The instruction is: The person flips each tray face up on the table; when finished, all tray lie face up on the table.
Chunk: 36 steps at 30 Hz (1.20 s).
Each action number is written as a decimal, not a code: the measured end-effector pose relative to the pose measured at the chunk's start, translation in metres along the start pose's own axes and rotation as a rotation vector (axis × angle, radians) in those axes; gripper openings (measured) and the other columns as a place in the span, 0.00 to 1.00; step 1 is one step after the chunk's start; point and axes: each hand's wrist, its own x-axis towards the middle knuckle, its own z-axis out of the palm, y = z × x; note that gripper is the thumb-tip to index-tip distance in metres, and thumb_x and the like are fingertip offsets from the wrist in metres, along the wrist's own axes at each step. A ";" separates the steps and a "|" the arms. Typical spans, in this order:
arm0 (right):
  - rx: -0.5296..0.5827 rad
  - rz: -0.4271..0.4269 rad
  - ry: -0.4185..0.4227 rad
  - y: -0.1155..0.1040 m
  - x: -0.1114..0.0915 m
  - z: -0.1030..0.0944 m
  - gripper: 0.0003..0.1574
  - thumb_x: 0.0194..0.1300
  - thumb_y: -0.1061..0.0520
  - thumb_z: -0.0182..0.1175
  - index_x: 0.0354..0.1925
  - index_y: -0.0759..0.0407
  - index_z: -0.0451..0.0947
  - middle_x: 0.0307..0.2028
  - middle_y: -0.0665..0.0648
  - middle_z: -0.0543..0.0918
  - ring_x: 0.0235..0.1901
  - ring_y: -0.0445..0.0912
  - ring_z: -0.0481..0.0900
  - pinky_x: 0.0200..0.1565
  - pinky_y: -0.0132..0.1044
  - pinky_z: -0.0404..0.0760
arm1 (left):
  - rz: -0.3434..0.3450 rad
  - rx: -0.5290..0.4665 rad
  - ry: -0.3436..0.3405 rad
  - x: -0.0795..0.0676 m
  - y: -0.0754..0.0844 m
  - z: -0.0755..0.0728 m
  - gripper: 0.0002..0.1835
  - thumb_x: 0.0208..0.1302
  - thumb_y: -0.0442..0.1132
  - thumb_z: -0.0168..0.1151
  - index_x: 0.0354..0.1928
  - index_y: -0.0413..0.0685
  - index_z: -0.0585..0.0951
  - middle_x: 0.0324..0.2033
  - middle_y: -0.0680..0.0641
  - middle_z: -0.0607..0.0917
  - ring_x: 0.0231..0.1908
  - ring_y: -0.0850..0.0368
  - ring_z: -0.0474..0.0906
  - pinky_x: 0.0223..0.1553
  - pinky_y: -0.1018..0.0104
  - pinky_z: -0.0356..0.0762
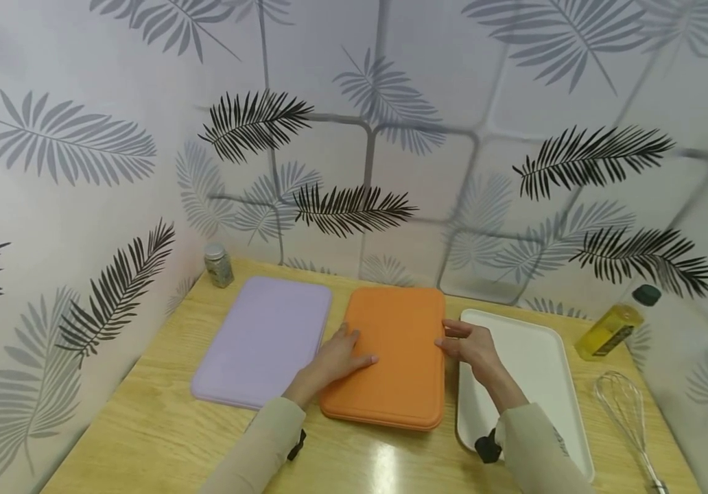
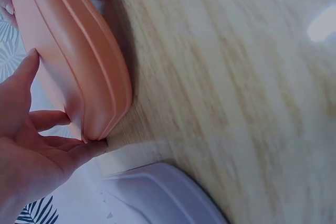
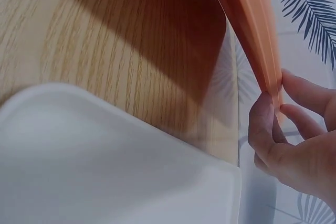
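Observation:
An orange rectangular tray (image 1: 391,357), smooth flat side up, is between my hands in the middle of the table. My left hand (image 1: 335,353) grips its left edge, the thumb on top and the fingers at the rim. At the right edge, my right hand (image 1: 471,346) pinches the rim (image 3: 270,77) between thumb and fingers. In the right wrist view that side stands off the wood, with a dark shadow below. A lilac tray (image 1: 267,336) lies to the left. Under my right forearm is a white tray (image 1: 533,357), partly covered by the sleeve.
A small lidded jar (image 1: 219,266) stands at the back left corner. On the right are an oil bottle (image 1: 610,331) with a dark cap and a wire whisk (image 1: 628,412). Leaf-patterned wall covering (image 1: 391,171) borders the wooden table (image 1: 150,425) at the back and sides.

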 end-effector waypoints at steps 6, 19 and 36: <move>0.043 -0.007 -0.025 -0.001 0.001 -0.003 0.37 0.59 0.68 0.65 0.66 0.68 0.66 0.53 0.72 0.73 0.31 0.37 0.82 0.39 0.32 0.83 | 0.019 0.010 0.004 -0.002 0.003 -0.003 0.42 0.65 0.60 0.58 0.68 0.32 0.64 0.68 0.25 0.56 0.66 0.33 0.59 0.63 0.45 0.65; 0.165 0.062 -0.015 -0.019 -0.001 0.003 0.40 0.57 0.74 0.62 0.67 0.65 0.65 0.43 0.62 0.74 0.32 0.41 0.79 0.35 0.32 0.83 | 0.024 0.018 0.059 -0.008 0.010 -0.007 0.40 0.64 0.58 0.59 0.65 0.30 0.68 0.65 0.24 0.62 0.61 0.30 0.66 0.58 0.44 0.70; 0.151 0.040 -0.030 -0.039 -0.001 0.000 0.40 0.59 0.74 0.62 0.67 0.65 0.62 0.41 0.60 0.71 0.33 0.42 0.76 0.37 0.32 0.83 | 0.029 -0.038 -0.050 -0.029 0.005 -0.011 0.48 0.57 0.64 0.64 0.69 0.37 0.64 0.68 0.29 0.60 0.64 0.31 0.61 0.62 0.44 0.65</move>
